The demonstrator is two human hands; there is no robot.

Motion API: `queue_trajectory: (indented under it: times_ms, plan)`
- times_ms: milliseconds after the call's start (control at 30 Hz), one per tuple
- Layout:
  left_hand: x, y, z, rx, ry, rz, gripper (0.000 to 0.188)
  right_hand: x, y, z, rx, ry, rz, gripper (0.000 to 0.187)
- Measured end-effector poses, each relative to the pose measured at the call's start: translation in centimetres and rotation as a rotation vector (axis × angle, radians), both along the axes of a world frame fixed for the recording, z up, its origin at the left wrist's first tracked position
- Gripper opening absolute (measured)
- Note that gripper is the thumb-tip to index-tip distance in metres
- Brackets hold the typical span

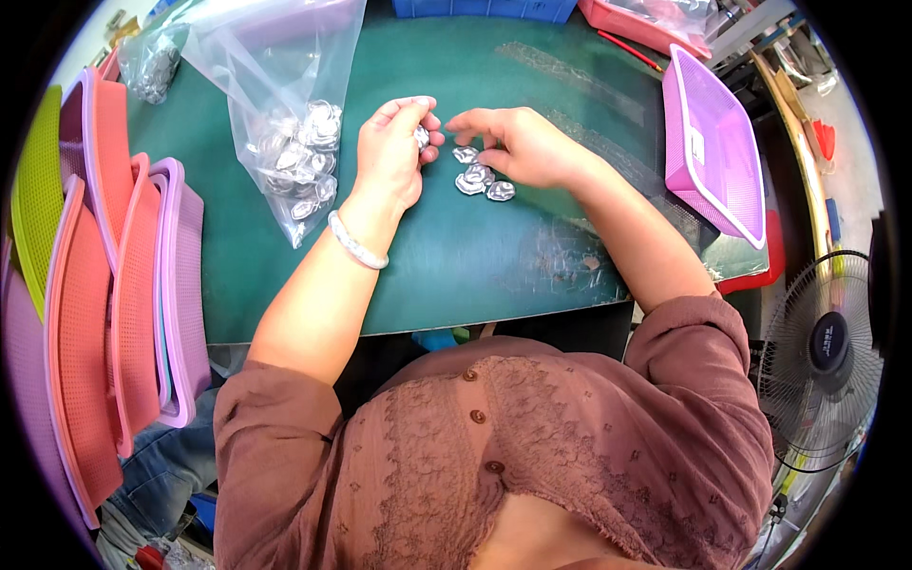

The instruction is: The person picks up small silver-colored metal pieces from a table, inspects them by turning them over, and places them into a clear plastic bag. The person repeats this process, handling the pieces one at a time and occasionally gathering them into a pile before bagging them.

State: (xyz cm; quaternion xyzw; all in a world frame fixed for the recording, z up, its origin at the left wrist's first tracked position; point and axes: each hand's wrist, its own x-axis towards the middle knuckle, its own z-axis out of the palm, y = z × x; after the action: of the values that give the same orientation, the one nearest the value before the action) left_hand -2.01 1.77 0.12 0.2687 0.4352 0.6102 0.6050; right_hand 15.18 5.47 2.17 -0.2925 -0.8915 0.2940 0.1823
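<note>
Near the half-open, empty-looking right hand [518, 144], silvery pieces [474, 178] are lying, presumably handy; the left hand [393, 150] is clasping another piece [422, 139].

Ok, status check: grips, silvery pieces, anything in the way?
Left grip closed on a silvery piece. Right grip open at the loose pieces, contact unclear. Clear bag of more pieces off left, not between grips.

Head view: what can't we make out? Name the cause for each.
All in the head view:
- Left hand: how many silver pieces it holds; curled fingers cover them.
- Right hand: whether its thumb touches the loose pieces; too small.
- Large clear bag: piece count; contents overlap.
- Blue crate: contents; cut off by top edge.
</note>
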Motion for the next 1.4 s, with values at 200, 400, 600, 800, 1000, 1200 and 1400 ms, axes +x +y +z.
queue_trajectory:
  times_ms: [200, 400, 600, 800, 1000, 1200, 1400]
  plan:
    - [-0.2, 0.2, -0.1, -0.003, 0.001, 0.001, 0.008, 1.4, -0.4, 0.3, 0.179, -0.157, 0.099, 0.049]
    - [0.1, 0.1, -0.1, 0.011, 0.01, -0.027, 0.008, 2.1, -1.6, 0.4, 0.261, -0.064, 0.084, 0.046]
    - [0.1, 0.1, -0.2, 0.013, 0.011, -0.058, 0.009, 1.3, -2.0, -0.4, 0.216, -0.004, 0.062, 0.042]
    - [0.4, -0.2, -0.3, -0.005, 0.091, -0.25, 0.013, 1.6, -1.5, -2.0, -0.282, 0.369, -0.215, 0.038]
    - [0.9, -0.7, 0.2, 0.003, 0.177, -0.414, 0.011, 2.0, -1.8, -0.4, -0.582, 0.469, -0.288, 0.042]
    - [1.0, -0.9, 0.2, 0.004, 0.187, -0.437, 0.009, 2.5, -1.8, -0.2, -0.726, 0.539, -0.276, 0.039]
    - [1.1, -0.9, 0.2, 0.008, 0.175, -0.389, 0.009, 3.3, -1.3, -0.6, -0.959, 0.644, -0.226, 0.038]
